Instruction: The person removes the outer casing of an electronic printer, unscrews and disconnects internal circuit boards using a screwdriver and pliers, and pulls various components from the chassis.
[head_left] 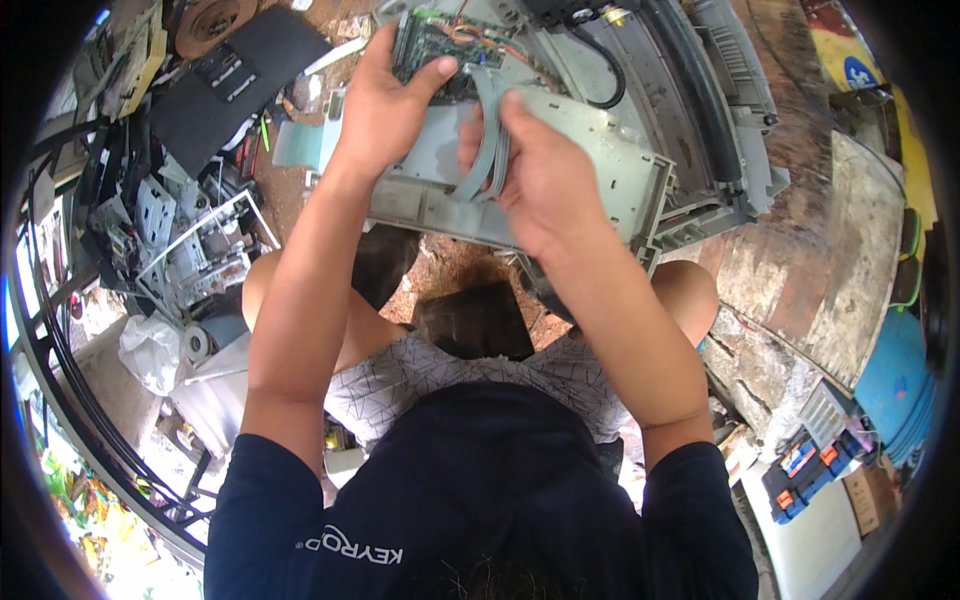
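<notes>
- My left hand [385, 100] clamps the green circuit board [440, 45] at the top of the grey machine casing [600, 150], thumb pressed over its edge, likely to keep the board steady.
- My right hand [545, 175] is closed around the grey ribbon cable [487, 140], which runs from the board down over the casing's flat panel; gripping it near its middle gives a firm hold.
- The casing rests across my knees, tilted toward me, so both hands can work on it.
- A thick black hose [700, 90] lies along the casing's far side.
- Lower right, a dark case with orange latches [805, 475] sits on the ground; a blue-and-yellow sign [850, 60] shows upper right.
</notes>
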